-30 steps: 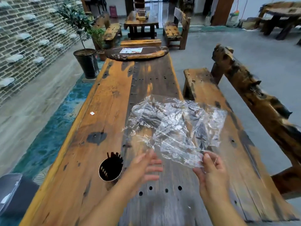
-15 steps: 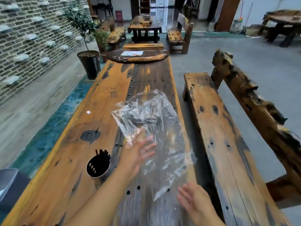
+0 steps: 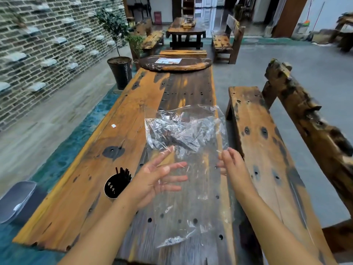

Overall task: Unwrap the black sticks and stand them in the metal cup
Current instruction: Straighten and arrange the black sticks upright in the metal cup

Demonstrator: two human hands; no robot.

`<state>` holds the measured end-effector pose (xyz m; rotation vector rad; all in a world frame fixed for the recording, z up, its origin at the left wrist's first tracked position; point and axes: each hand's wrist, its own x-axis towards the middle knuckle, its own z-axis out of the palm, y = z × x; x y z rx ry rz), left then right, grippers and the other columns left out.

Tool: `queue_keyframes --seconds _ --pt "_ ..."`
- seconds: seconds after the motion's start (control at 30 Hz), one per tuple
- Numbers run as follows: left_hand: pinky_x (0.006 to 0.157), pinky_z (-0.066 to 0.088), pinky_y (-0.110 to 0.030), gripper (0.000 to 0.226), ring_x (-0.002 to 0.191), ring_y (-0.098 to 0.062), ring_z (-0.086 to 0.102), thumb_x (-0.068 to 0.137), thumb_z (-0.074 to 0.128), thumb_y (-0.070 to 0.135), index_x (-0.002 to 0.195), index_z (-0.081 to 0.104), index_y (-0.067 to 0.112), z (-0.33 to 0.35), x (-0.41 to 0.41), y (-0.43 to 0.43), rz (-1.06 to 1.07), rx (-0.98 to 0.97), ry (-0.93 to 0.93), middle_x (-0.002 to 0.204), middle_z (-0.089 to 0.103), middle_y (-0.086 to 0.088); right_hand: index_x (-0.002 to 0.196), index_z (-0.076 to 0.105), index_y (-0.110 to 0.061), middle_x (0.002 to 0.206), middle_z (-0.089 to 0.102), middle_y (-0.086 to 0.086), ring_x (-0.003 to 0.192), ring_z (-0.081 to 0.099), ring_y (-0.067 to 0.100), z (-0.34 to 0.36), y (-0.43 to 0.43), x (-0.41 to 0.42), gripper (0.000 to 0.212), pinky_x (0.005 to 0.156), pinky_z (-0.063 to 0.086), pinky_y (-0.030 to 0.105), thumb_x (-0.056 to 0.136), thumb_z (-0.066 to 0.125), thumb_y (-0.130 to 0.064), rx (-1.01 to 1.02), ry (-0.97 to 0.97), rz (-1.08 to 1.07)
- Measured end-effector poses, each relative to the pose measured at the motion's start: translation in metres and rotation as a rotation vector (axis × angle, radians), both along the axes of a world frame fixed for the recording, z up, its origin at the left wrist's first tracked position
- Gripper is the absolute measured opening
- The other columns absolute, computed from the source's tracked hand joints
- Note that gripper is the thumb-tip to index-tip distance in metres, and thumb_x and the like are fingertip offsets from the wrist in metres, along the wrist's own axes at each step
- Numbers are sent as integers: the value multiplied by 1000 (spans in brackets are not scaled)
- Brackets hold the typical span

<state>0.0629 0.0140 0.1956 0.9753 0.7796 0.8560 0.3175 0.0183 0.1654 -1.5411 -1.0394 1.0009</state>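
Nearest us, the left hand is open, fingers spread wide and touching the clear wrap, while the right hand sits at the wrap's right edge with fingers loosely bent; we cannot tell whether it pinches the film. Just left of the left hand, the cup stands on the table with the sticks upright inside. Farther off, the wrap's crumpled end rises, a bench runs alongside on the right, and a slab lies at the table's far end.
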Motion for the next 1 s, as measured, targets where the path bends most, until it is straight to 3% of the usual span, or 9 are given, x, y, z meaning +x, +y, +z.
queue_keyframes --seconds 0.07,0.17,0.27,0.37,0.53,0.63,0.73,0.93,1.0 --pt "87 55 -55 54 114 -46 63 97 52 10 145 44 32 -2 -6 1 -21 -7 -13 135 62 -17 91 60 -10 77 62 4 62 57 15 -1 3 -1 52 60 47 36 87 57 -62 67 16 6" --pt "74 62 -47 47 102 -43 70 94 54 10 139 52 25 -4 -15 3 44 -61 -29 125 68 -19 70 41 -10 62 39 8 56 35 21 -8 1 -2 51 55 32 39 91 63 -50 125 32 -21" --pt "66 63 -43 33 84 -33 72 90 60 12 123 65 14 -15 -19 8 190 -85 99 108 73 -12 65 40 -14 60 36 8 56 32 21 -12 0 -4 47 55 28 38 92 68 -40 162 57 -4" --pt "60 63 -40 24 71 -25 63 92 63 9 114 64 1 -38 -22 17 393 -69 347 114 69 -24 71 48 -12 57 42 7 53 37 20 -18 -5 -4 35 51 32 34 91 72 -28 144 63 42" --pt "48 51 -30 13 45 -20 60 94 64 19 95 66 5 -64 -15 12 498 88 673 70 68 -14 62 52 -30 56 36 6 50 32 19 -43 -11 0 37 44 29 29 93 70 -23 76 57 -8" --pt "57 49 -31 18 57 -17 61 93 63 32 80 62 20 -91 -13 3 500 173 871 68 66 0 59 47 -28 56 37 -1 53 33 17 -71 -12 2 40 53 30 34 88 72 -38 -52 4 -56" --pt "62 49 -39 32 63 -20 60 92 61 35 67 47 20 -125 -17 -4 474 158 941 65 62 -2 67 42 -22 62 38 4 57 36 19 -102 -16 0 40 58 32 36 85 72 -42 -145 -92 -61" --pt "51 33 -33 35 57 -21 47 100 49 31 69 36 25 -168 -21 0 365 151 1097 60 48 1 71 46 -17 68 48 0 64 46 15 -142 -18 -8 36 58 35 32 93 67 -36 -277 -182 -48" --pt "53 41 -36 26 57 -25 57 101 48 28 76 40 26 -183 -22 5 308 81 1067 64 55 -6 74 44 -17 70 46 1 67 46 18 -156 -14 -9 39 60 34 34 94 63 -44 -330 -198 -58"
